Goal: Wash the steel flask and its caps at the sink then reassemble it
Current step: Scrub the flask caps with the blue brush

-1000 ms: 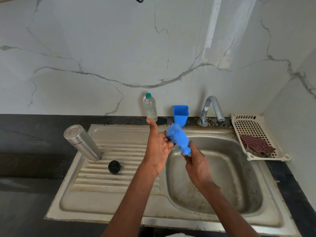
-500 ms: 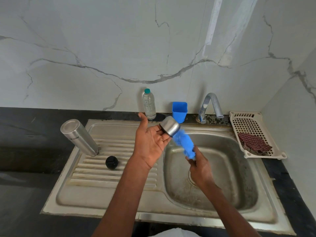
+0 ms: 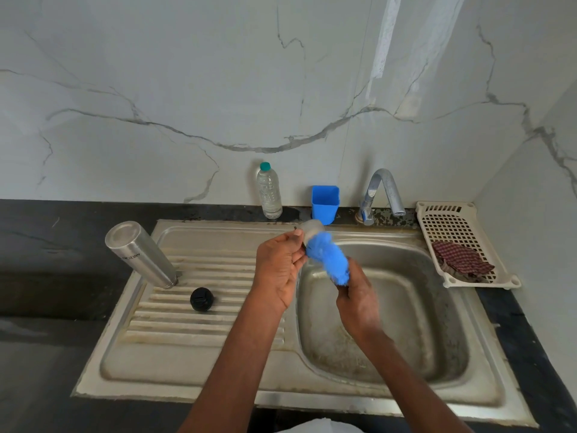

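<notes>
Steel cap (image 3: 312, 229), blurred, sits pinched in the left hand (image 3: 279, 268) above the sink (image 3: 406, 307) basin's left rim, with the head of a blue brush (image 3: 327, 257) against it and the brush handle gripped in the right hand (image 3: 359, 300). The steel flask (image 3: 139, 254) stands upside down and tilted on the drainboard (image 3: 187, 323), a black cap (image 3: 202, 299) just beside it.

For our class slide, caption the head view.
Left hand holds the steel cap while right hand scrubs it with a blue brush.
</notes>
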`<action>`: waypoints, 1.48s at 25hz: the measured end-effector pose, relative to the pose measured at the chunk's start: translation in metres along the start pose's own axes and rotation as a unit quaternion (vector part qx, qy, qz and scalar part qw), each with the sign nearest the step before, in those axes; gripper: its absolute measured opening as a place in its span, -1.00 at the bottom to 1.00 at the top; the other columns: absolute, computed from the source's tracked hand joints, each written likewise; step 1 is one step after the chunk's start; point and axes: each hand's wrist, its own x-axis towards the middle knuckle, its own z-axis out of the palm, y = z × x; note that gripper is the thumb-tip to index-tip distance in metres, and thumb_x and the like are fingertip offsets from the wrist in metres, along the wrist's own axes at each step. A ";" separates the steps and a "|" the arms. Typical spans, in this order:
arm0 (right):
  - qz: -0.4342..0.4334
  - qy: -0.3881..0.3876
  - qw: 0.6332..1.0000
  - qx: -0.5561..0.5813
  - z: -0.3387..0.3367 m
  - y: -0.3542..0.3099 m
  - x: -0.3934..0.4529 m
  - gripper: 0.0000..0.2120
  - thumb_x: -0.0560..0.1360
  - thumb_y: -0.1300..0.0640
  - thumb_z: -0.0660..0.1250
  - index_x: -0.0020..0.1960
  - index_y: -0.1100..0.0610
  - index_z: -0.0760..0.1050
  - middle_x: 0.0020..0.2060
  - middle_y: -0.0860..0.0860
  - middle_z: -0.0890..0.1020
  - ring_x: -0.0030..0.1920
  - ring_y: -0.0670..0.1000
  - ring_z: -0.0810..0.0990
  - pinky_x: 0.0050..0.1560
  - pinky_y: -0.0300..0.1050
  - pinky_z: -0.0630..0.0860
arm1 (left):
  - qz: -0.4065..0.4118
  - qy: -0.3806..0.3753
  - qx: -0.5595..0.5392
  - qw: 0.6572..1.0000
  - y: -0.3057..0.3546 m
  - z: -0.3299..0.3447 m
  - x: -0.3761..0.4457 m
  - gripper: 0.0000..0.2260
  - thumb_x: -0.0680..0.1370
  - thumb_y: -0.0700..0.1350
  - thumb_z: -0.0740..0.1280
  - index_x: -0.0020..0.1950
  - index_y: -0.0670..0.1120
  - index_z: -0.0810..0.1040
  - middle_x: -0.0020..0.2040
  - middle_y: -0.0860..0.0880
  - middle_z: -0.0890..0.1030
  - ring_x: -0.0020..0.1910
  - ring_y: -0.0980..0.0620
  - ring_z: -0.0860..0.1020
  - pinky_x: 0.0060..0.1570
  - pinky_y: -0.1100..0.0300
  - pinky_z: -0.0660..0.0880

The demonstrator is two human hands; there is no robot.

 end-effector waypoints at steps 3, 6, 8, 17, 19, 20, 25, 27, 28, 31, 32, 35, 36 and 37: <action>0.018 0.001 1.000 0.008 0.002 -0.001 -0.002 -0.46 0.53 0.45 0.27 0.39 0.01 0.45 0.07 -0.08 0.62 0.07 -0.02 0.60 -0.05 -0.14 0.53 | 0.004 0.015 -0.018 1.000 0.000 0.003 0.000 -0.85 0.66 -0.23 0.37 0.17 -0.25 0.65 0.05 -0.20 0.75 0.06 -0.09 0.74 0.18 0.03 0.64; 0.003 -0.003 1.000 0.004 0.004 -0.010 0.009 -0.45 0.53 0.45 0.26 0.39 -0.01 0.43 0.09 -0.10 0.59 0.04 -0.07 0.57 -0.07 -0.14 0.53 | 0.028 0.053 0.019 0.998 -0.004 0.009 0.001 -0.87 0.67 -0.22 0.36 -0.02 -0.22 0.66 -0.01 -0.22 0.73 0.01 -0.10 0.72 0.14 0.01 0.65; 0.027 -0.007 1.000 0.001 0.006 -0.002 0.002 -0.47 0.54 0.43 0.27 0.40 -0.01 0.43 0.08 -0.10 0.61 0.06 -0.03 0.60 -0.06 -0.11 0.57 | 0.025 0.066 0.018 0.997 -0.009 0.010 0.002 -0.84 0.68 -0.24 0.35 -0.09 -0.21 0.63 -0.02 -0.25 0.68 0.02 -0.16 0.67 0.20 -0.08 0.61; 0.027 -0.023 0.999 -0.010 0.002 0.005 -0.009 -0.47 0.55 0.41 0.29 0.40 -0.05 0.45 0.10 -0.13 0.62 0.10 -0.04 0.62 0.00 -0.02 0.61 | -0.023 0.038 -0.048 0.998 -0.002 0.006 -0.001 -0.89 0.67 -0.24 0.35 0.01 -0.25 0.63 0.00 -0.21 0.70 0.07 -0.14 0.68 0.08 0.03 0.64; 0.015 -0.016 1.000 -0.007 -0.001 0.005 -0.005 -0.50 0.55 0.40 0.30 0.37 -0.04 0.45 0.06 -0.13 0.61 0.05 -0.07 0.61 -0.03 0.00 0.61 | -0.030 0.018 -0.080 0.996 0.004 0.002 -0.001 -0.89 0.66 -0.23 0.37 0.10 -0.27 0.63 0.06 -0.25 0.71 0.11 -0.14 0.69 0.10 0.04 0.65; -0.001 -0.015 1.000 -0.008 -0.002 0.001 0.000 -0.51 0.54 0.42 0.30 0.35 -0.03 0.45 0.04 -0.13 0.60 0.02 -0.08 0.59 -0.06 -0.03 0.60 | -0.029 0.006 -0.078 0.997 0.005 0.000 0.000 -0.87 0.65 -0.22 0.38 0.12 -0.28 0.64 0.07 -0.25 0.72 0.11 -0.12 0.70 0.10 0.06 0.67; -0.014 -0.021 1.000 0.018 0.001 -0.003 -0.003 -0.52 0.55 0.38 0.35 0.32 -0.08 0.45 0.02 -0.17 0.61 0.01 -0.10 0.60 -0.04 -0.03 0.59 | -0.036 -0.032 -0.041 0.998 0.005 -0.010 -0.001 -0.90 0.60 -0.34 0.41 0.08 -0.33 0.67 0.06 -0.24 0.72 0.05 -0.06 0.72 0.04 0.19 0.68; -0.023 -0.006 0.999 0.029 0.000 -0.004 -0.002 -0.54 0.55 0.35 0.40 0.32 -0.06 0.50 0.07 -0.20 0.64 0.07 -0.15 0.62 0.01 -0.18 0.57 | -0.007 -0.014 -0.036 0.999 0.005 -0.011 0.000 -0.94 0.59 -0.33 0.42 0.01 -0.29 0.69 -0.03 -0.20 0.75 -0.01 -0.03 0.73 0.01 0.19 0.69; -0.027 0.002 0.999 0.034 0.001 -0.006 0.000 -0.55 0.54 0.33 0.43 0.33 -0.04 0.52 0.11 -0.21 0.66 0.12 -0.18 0.62 0.06 -0.25 0.56 | 0.017 -0.001 -0.020 1.000 0.005 -0.011 0.000 -0.95 0.59 -0.31 0.43 -0.03 -0.26 0.70 -0.08 -0.16 0.75 -0.03 -0.01 0.73 0.00 0.19 0.69; 0.002 0.001 0.999 0.053 0.004 -0.004 -0.008 -0.55 0.54 0.28 0.47 0.35 -0.07 0.56 0.16 -0.23 0.67 0.19 -0.19 0.63 0.10 -0.39 0.52 | 0.088 0.032 0.030 0.995 0.003 -0.010 -0.001 -0.98 0.57 -0.24 0.49 -0.05 -0.17 0.72 -0.10 -0.10 0.76 -0.02 -0.01 0.73 0.03 0.19 0.67; 0.011 0.000 0.998 0.056 0.004 -0.005 -0.009 -0.55 0.55 0.26 0.47 0.35 -0.09 0.56 0.16 -0.25 0.67 0.19 -0.19 0.64 0.08 -0.41 0.51 | 0.112 0.041 0.041 0.992 0.003 -0.011 -0.001 -0.98 0.56 -0.22 0.51 -0.03 -0.14 0.74 -0.08 -0.09 0.77 0.01 -0.02 0.73 0.06 0.17 0.65; -0.025 0.023 0.997 0.065 0.003 -0.014 0.003 -0.55 0.54 0.27 0.48 0.36 -0.05 0.57 0.22 -0.23 0.66 0.23 -0.23 0.61 0.17 -0.33 0.53 | 0.178 0.044 0.058 0.981 0.004 -0.011 0.000 -0.88 0.56 -0.18 0.51 0.09 -0.10 0.75 -0.01 -0.06 0.78 0.05 0.06 0.72 0.07 0.24 0.60; -0.038 0.026 0.997 0.064 0.003 -0.017 0.007 -0.55 0.53 0.28 0.47 0.36 -0.03 0.56 0.24 -0.22 0.66 0.24 -0.21 0.61 0.19 -0.29 0.53 | 0.186 0.038 0.056 0.980 0.005 -0.011 0.000 -0.84 0.57 -0.18 0.50 0.15 -0.13 0.74 0.01 -0.05 0.78 0.05 0.11 0.72 0.03 0.32 0.58; -0.045 0.025 0.997 0.061 0.004 -0.017 0.008 -0.55 0.53 0.29 0.48 0.36 -0.02 0.56 0.24 -0.21 0.66 0.24 -0.18 0.62 0.20 -0.23 0.55 | 0.189 0.033 0.056 0.980 0.005 -0.009 0.000 -0.81 0.58 -0.18 0.49 0.19 -0.16 0.73 0.02 -0.04 0.78 0.04 0.14 0.71 0.00 0.37 0.56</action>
